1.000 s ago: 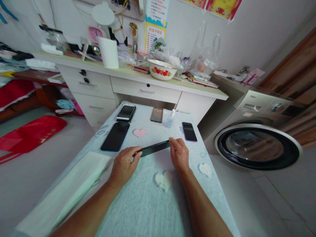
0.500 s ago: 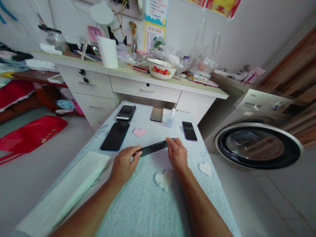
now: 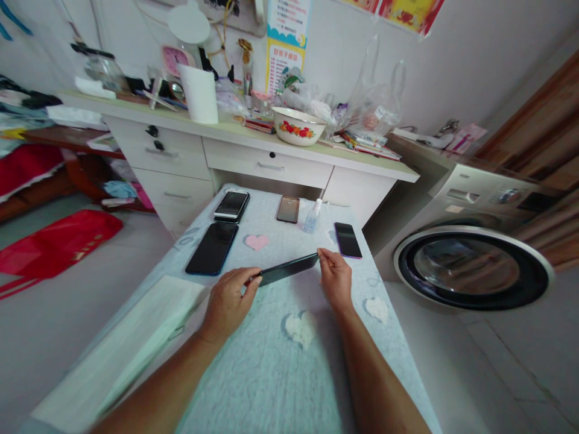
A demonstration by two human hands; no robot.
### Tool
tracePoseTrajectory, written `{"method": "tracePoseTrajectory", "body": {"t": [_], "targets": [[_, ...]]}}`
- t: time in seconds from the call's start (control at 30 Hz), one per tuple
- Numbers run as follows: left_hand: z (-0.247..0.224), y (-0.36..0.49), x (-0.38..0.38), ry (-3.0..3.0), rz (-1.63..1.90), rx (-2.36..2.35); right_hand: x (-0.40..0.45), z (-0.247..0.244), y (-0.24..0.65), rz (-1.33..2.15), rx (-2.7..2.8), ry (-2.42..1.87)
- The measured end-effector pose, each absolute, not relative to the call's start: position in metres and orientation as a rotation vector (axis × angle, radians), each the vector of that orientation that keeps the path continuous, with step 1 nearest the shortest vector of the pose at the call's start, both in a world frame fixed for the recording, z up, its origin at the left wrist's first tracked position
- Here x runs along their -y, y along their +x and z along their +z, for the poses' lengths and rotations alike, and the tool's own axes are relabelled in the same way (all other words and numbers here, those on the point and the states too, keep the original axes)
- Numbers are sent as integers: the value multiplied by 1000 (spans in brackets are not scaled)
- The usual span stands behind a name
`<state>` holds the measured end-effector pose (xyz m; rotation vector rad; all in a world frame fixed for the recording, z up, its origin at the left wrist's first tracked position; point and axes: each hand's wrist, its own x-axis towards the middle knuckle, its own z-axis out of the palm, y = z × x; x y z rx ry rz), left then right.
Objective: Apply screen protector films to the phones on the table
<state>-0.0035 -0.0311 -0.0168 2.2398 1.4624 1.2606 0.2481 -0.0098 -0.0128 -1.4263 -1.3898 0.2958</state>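
Note:
A dark smartphone (image 3: 289, 269) is held tilted above the table, its right end higher than its left. My left hand (image 3: 233, 299) pinches its left end between thumb and fingers. At the far right corner, my right hand (image 3: 335, 279) is closed with its fingertips on the phone's edge. Left of the held phone lies a large black phone (image 3: 211, 248), and behind that a white-framed phone (image 3: 231, 205) rests on another dark one. A phone with a purple edge (image 3: 348, 240) lies beyond my right hand. Near the back are a brownish phone or case (image 3: 288, 209) and a clear spray bottle (image 3: 312, 217).
A folded pale cloth or paper (image 3: 122, 349) lies along the left side of the cloth-covered table (image 3: 266, 386). Behind stands a desk (image 3: 244, 154) with a flowered enamel bowl (image 3: 298, 128) and a paper roll (image 3: 199, 95). A washing machine (image 3: 473, 268) is on the right.
My right hand has shifted slightly right, from over the phone's end to its outermost corner, baring more of the phone. My left hand has hardly moved.

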Motion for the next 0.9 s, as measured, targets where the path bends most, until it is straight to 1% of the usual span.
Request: {"method": "tracePoseTrajectory", "body": {"t": [0.23, 0.4, 0.6, 0.9], "targets": [[-17, -3, 30, 2228, 1259, -1469, 10, -11, 244, 790, 1040, -1397], [-17, -3, 31, 2212, 1264, -1471, 11, -10, 244, 1008, 892, -1362], [-15, -2, 31, 2215, 1271, -1470, 10, -14, 245, 1096, 898, -1381], [-17, -3, 31, 2208, 1262, -1495, 12, -11, 241, 1021, 926, -1369]]}}
